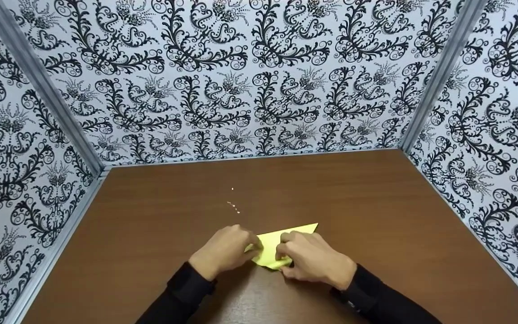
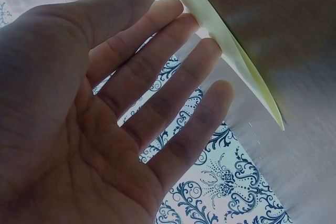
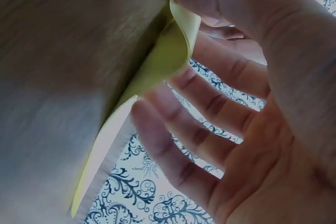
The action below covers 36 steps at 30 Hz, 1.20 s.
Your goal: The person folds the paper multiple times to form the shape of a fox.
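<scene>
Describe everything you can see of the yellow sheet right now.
The yellow sheet is thin, plain and paper-like, and looks folded, its layers slightly parted along one edge in the left wrist view. It rests on the brown tabletop, a pointed far corner sticking out beyond the right grip. Its near edge curls up at the right thumb. The left grip touches its left end. The grips hide part of its outline.

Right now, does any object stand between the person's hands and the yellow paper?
Nothing visible does. The left hand and the right hand both touch the yellow paper. The small pale specks on the table lie farther off, beyond the left hand, not between.
</scene>
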Motion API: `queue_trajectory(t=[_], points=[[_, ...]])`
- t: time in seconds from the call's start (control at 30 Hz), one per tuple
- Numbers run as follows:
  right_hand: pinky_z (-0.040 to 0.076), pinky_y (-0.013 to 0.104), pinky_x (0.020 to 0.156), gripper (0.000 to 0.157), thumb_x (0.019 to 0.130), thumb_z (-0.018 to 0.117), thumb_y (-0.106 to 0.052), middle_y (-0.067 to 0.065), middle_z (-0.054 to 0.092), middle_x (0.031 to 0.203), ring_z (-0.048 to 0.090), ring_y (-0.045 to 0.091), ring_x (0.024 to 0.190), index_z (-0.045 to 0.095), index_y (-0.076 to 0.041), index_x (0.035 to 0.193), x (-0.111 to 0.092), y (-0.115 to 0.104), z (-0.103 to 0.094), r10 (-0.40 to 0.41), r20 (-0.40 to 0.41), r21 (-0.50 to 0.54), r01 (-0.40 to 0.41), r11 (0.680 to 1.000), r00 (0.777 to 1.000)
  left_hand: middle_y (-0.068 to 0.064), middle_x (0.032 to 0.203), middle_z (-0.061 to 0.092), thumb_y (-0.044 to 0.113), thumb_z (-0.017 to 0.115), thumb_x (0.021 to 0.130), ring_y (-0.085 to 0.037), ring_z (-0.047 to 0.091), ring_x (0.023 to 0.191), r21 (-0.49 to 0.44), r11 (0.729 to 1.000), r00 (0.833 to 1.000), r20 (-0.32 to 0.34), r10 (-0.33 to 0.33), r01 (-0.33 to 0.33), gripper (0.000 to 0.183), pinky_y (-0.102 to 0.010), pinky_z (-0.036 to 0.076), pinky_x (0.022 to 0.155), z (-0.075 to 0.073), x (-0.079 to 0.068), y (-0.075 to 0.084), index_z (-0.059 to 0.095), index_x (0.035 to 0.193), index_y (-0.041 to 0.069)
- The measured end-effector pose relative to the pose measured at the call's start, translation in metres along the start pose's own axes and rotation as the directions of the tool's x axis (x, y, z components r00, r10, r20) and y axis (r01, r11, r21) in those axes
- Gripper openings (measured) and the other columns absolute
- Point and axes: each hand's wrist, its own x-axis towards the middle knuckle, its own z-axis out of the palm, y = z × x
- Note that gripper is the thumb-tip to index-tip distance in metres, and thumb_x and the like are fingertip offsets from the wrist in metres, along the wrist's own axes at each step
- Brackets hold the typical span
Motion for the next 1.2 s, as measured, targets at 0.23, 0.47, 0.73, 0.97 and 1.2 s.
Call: queue_trajectory(t=[0.23, 0.47, 0.73, 0.97, 1.2], points=[[0.050, 0.016, 0.066, 0.011, 0.098, 0.094, -0.021, -0.005, 0.080, 0.102, 0.063, -0.002, 0.077, 0.087, -0.021, 0.107, 0.003, 0.008, -0.006, -0.010, 0.016, 0.164, 0.008, 0.986, 1.000, 0.005, 0.101, 0.089, 0.016, 0.091, 0.102, -0.012, 0.079, 0.086, 0.034, 0.999, 1.000, -0.007, 0.016, -0.016, 0.005, -0.034, 0.066, 0.078, 0.001, 0.000, -0.002, 0.091, 0.098, 0.019], [0.059, 0.014, 0.079, 0.017, 0.101, 0.088, -0.009, 0.000, 0.087, 0.115, 0.080, 0.004, 0.084, 0.088, -0.013, 0.117, 0.003, 0.016, -0.012, -0.052, 0.059, 0.346, 0.028, 0.938, 0.997, 0.004, 0.101, 0.089, 0.013, 0.090, 0.102, -0.013, 0.080, 0.086, 0.025, 0.999, 1.000, -0.009, 0.025, -0.025, 0.005, -0.033, 0.066, 0.078, 0.000, 0.000, -0.002, 0.092, 0.100, 0.017], [0.053, 0.019, 0.070, 0.035, 0.090, 0.100, -0.033, -0.007, 0.078, 0.115, 0.068, -0.005, 0.084, 0.087, -0.026, 0.121, -0.002, 0.011, -0.011, -0.046, 0.132, 0.153, 0.025, 0.988, 0.990, 0.003, 0.100, 0.090, 0.011, 0.092, 0.101, -0.015, 0.083, 0.090, 0.027, 0.999, 0.999, -0.027, 0.040, -0.040, 0.006, -0.035, 0.068, 0.082, 0.002, 0.001, -0.003, 0.092, 0.099, 0.017], [0.049, 0.022, 0.067, 0.030, 0.091, 0.098, -0.036, -0.008, 0.075, 0.111, 0.059, -0.001, 0.082, 0.086, -0.028, 0.118, -0.001, 0.007, -0.004, -0.026, 0.111, 0.062, 0.019, 0.998, 0.994, 0.000, 0.106, 0.091, 0.006, 0.090, 0.101, -0.018, 0.086, 0.094, -0.017, 1.000, 1.000, -0.010, 0.012, -0.012, 0.008, -0.034, 0.069, 0.082, 0.000, 0.000, -0.001, 0.092, 0.103, 0.014], [0.046, 0.020, 0.065, 0.019, 0.091, 0.096, -0.026, -0.009, 0.072, 0.100, 0.061, 0.004, 0.084, 0.084, -0.027, 0.106, 0.000, 0.006, 0.001, -0.038, 0.035, -0.004, 0.038, 0.999, 0.999, -0.001, 0.105, 0.091, 0.004, 0.092, 0.099, -0.018, 0.086, 0.096, -0.005, 1.000, 0.999, -0.015, 0.029, -0.029, 0.011, -0.033, 0.069, 0.083, -0.001, -0.001, 0.000, 0.091, 0.102, 0.014]])
